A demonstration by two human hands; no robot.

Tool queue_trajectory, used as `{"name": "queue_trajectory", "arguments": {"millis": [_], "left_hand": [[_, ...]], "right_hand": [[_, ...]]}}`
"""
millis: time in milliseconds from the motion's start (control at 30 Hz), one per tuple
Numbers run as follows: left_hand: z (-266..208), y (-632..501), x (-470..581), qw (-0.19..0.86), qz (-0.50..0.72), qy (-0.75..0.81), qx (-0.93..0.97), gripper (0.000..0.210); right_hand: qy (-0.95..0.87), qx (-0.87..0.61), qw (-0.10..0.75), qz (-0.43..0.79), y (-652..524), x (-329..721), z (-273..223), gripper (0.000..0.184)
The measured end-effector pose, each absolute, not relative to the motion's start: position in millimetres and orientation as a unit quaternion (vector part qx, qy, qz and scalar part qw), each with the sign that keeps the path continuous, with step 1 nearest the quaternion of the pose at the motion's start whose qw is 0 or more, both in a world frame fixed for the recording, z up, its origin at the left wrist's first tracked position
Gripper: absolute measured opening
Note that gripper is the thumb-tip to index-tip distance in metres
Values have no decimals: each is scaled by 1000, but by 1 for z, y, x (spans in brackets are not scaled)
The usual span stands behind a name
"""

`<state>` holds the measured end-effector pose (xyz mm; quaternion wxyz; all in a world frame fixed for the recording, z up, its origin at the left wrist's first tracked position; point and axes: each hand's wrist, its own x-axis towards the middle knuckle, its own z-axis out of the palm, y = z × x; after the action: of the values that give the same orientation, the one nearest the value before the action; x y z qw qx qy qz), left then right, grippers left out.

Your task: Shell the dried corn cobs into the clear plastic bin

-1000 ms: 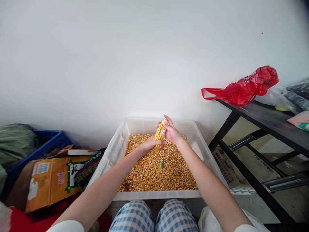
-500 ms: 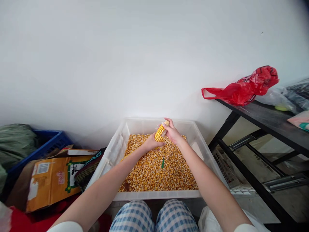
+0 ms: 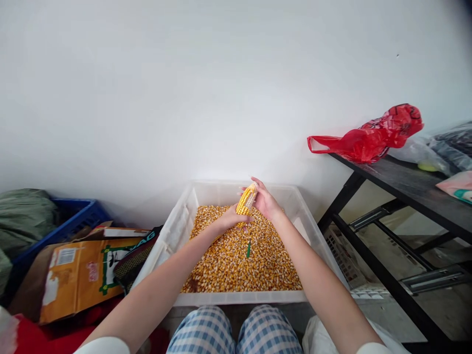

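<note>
In the head view, a yellow corn cob (image 3: pixel 243 202) is held tilted above a bin of loose kernels (image 3: pixel 239 268). A pale strip without kernels runs along its right side. My left hand (image 3: pixel 233 217) is wrapped round the lower end of the cob. My right hand (image 3: pixel 266 201) is at the upper end, its fingers stretched and spread behind and beside the cob; whether they touch it I cannot tell. A thin green piece (image 3: pixel 248 249) with a pointed end lies on the kernels below the hands.
The translucent plastic bin (image 3: pixel 243 297) stands against the white wall, before my knees. To the left are a flattened cardboard box (image 3: pixel 79 280) and a blue crate (image 3: pixel 79 216). On the right a black rack (image 3: pixel 413 184) carries a red plastic bag (image 3: pixel 368 140).
My right hand has loosened from the cob; its thumb no longer presses on the side, and the fingers have spread. The cob has turned slightly, showing more of the bare strip.
</note>
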<state>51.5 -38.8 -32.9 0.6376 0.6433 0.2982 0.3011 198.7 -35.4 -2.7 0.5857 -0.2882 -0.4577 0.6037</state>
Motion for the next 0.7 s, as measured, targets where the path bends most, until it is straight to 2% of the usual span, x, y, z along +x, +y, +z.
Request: {"name": "queue_trajectory", "arguments": {"millis": [67, 167, 533, 700], "left_hand": [[-36, -36, 53, 622, 303, 306, 654, 53], [-40, -34, 54, 611, 290, 315, 666, 53], [-29, -38, 47, 685, 264, 285, 616, 51], [-23, -42, 49, 668, 282, 284, 627, 58]], "right_hand": [[-435, -315, 606, 587, -35, 196, -3, 35], [-425, -338, 610, 577, -34, 194, -6, 35], [-471, -256, 568, 624, -40, 204, 0, 58], [-456, -305, 583, 599, -36, 201, -2, 46]]}}
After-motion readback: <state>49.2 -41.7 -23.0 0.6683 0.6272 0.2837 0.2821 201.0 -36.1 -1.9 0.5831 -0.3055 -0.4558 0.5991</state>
